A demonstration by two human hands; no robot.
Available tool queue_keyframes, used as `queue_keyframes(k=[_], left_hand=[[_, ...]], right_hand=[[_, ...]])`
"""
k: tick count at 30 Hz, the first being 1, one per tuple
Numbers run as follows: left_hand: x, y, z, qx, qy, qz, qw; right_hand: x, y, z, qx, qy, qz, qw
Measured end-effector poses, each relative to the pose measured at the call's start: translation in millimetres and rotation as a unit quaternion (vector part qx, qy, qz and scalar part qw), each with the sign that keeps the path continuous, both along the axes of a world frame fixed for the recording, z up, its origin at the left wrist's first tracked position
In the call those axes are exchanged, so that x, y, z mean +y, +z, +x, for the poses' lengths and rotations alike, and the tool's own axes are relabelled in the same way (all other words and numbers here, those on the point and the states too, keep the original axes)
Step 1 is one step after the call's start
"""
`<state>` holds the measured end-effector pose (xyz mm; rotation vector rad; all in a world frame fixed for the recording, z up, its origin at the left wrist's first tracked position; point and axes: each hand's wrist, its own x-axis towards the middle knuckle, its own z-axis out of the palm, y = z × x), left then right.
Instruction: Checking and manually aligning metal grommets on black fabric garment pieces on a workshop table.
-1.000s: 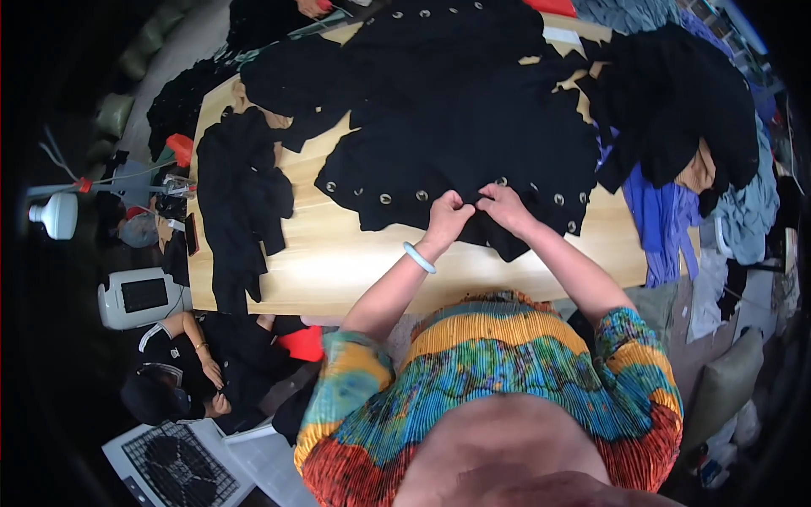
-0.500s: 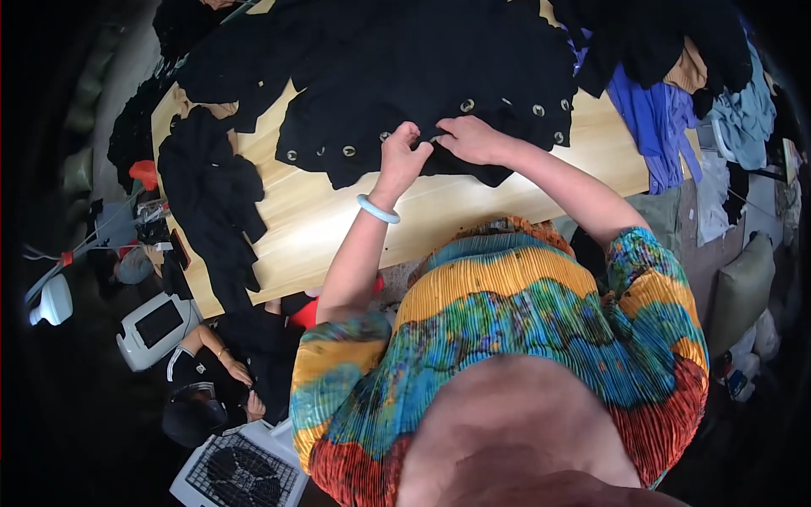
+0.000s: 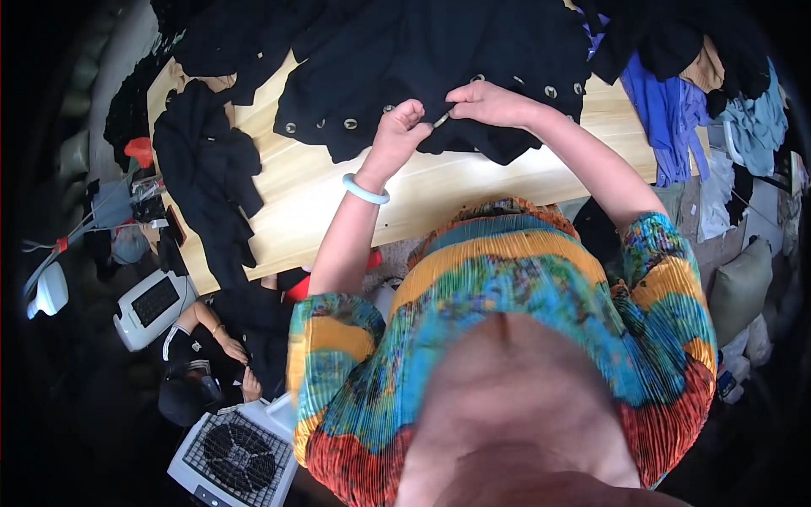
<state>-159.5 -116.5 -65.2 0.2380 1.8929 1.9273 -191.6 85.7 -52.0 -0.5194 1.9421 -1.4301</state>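
Note:
A black garment point(image 3: 338, 93) lies spread over the table, with pale ring-like buttons point(image 3: 351, 123) dotted along its near edge. At that edge my left hand point(image 3: 397, 135), a pale bangle point(image 3: 366, 189) on its wrist, is closed in a pinch on the cloth. My right hand point(image 3: 490, 105) pinches the garment just to the right. Between the two sets of fingertips one button point(image 3: 441, 121) shows nearly edge-on. The exact grip under the fingers is hidden.
More black cloth point(image 3: 198, 160) hangs over the left table edge point(image 3: 372, 221). Blue-purple clothing point(image 3: 663, 127) drapes at the right. Lower left, another person's hands point(image 3: 232, 348) work on dark cloth beside a fan unit point(image 3: 236, 456). A grey cushion point(image 3: 739, 283) stands at right.
Both hands have risen slightly away from me, and the right has shifted a little to the right. The garment's near edge has moved up with them. A button now shows between the fingertips.

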Motion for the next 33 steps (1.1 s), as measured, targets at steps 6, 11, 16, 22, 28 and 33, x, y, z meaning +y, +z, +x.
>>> queue_keyframes(k=[6, 11, 16, 22, 28, 33], left_hand=[[-11.8, 13.6, -4.5, -0.125, -0.004, 0.03, 0.992], [-19.3, 17.5, -9.7, -0.109, -0.055, -0.046, 0.991], [-31.5, 31.2, -24.2, -0.143, 0.109, 0.201, 0.963], [-46.6, 59.8, -41.2, -0.166, 0.141, 0.278, 0.936], [-49.6, 45.8, -30.3, -0.154, 0.168, 0.229, 0.946], [-54.5, 30.3, -26.1, -0.177, 0.193, 0.23, 0.937]], right_hand=[[-10.7, 1.1, 12.3, -0.178, -0.066, -0.158, 0.969], [-22.0, -13.6, 17.0, -0.115, -0.11, -0.057, 0.986], [-18.9, 13.6, 34.1, -0.007, -0.145, -0.098, 0.985], [73.9, 2.6, 71.7, 0.089, -0.073, 0.178, 0.977], [150.2, 19.3, 104.7, 0.169, 0.01, 0.339, 0.925], [168.5, 34.3, 121.2, 0.121, 0.028, 0.404, 0.906]])
